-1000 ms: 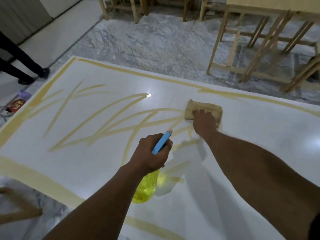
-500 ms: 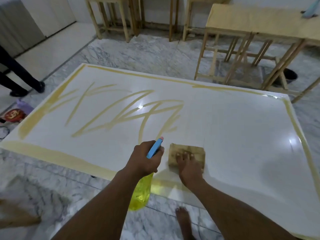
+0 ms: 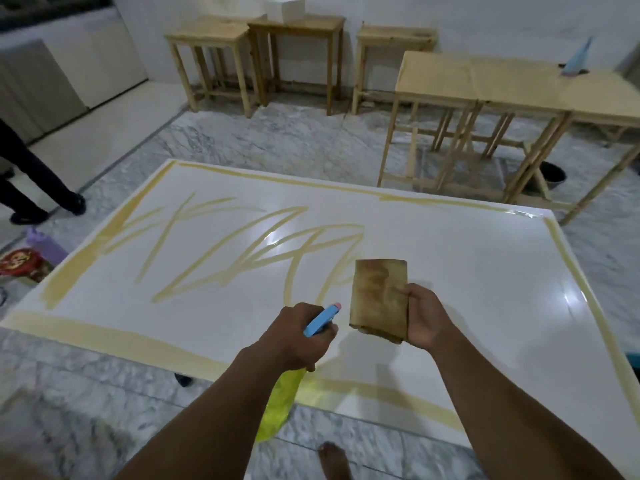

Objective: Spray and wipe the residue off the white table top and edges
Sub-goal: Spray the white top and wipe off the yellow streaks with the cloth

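The white table top [image 3: 467, 278] lies low in front of me, with yellowish residue [image 3: 242, 258] in zigzag streaks on its left half and in bands along all its edges. My left hand [image 3: 294, 337] grips a yellow spray bottle [image 3: 280, 403] with a blue trigger head, held over the near edge. My right hand [image 3: 424, 318] holds a stained tan cloth [image 3: 379, 299] lifted off the surface and held up flat.
Several wooden tables [image 3: 485, 84] stand behind the white table. A person's dark legs and shoes [image 3: 41, 195] are at the far left, beside a purple bottle [image 3: 45, 242] and a red packet on the floor. My bare foot [image 3: 334, 460] is on the marble floor.
My right hand pulled the cloth from the middle of the table back to the near edge, then lifted it off the surface. The view rose and tilted back.
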The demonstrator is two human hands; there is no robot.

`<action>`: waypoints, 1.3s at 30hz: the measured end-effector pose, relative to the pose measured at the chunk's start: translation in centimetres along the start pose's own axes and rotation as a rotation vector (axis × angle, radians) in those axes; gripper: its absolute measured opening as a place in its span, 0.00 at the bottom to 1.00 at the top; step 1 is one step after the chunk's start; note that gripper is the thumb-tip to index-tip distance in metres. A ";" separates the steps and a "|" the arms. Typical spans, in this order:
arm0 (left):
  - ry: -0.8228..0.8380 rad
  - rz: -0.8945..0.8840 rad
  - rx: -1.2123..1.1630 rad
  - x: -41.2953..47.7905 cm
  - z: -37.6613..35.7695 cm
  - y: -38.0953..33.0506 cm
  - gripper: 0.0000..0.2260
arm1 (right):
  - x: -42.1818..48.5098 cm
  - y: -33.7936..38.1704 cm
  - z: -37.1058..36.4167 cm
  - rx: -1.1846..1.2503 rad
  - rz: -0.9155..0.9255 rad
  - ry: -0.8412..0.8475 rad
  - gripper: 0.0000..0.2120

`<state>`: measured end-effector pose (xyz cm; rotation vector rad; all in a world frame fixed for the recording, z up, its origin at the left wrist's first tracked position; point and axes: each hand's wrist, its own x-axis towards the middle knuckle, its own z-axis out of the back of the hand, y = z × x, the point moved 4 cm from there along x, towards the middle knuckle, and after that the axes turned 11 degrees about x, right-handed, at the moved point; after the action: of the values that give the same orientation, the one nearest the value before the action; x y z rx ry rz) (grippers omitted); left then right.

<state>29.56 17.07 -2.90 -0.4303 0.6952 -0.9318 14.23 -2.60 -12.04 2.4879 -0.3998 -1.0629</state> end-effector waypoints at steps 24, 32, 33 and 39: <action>-0.018 -0.036 0.199 -1.6 1.6 0.5 0.10 | -1.6 -1.7 -0.8 -0.611 -0.161 -0.080 0.25; -0.150 -0.016 0.045 1.8 4.3 1.2 0.08 | 3.4 6.6 -3.7 -0.994 -0.151 -0.232 0.22; -0.159 -0.011 0.036 3.4 4.9 1.4 0.08 | 5.6 8.3 -4.6 -1.020 -0.123 -0.253 0.23; -0.205 0.074 -0.089 11.8 8.0 1.8 0.09 | 18.4 18.1 -11.0 -1.376 0.055 -0.268 0.24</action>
<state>41.09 8.46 -2.51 -0.5673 0.5624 -0.7766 32.84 -23.24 -8.04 1.1144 0.1860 -1.0787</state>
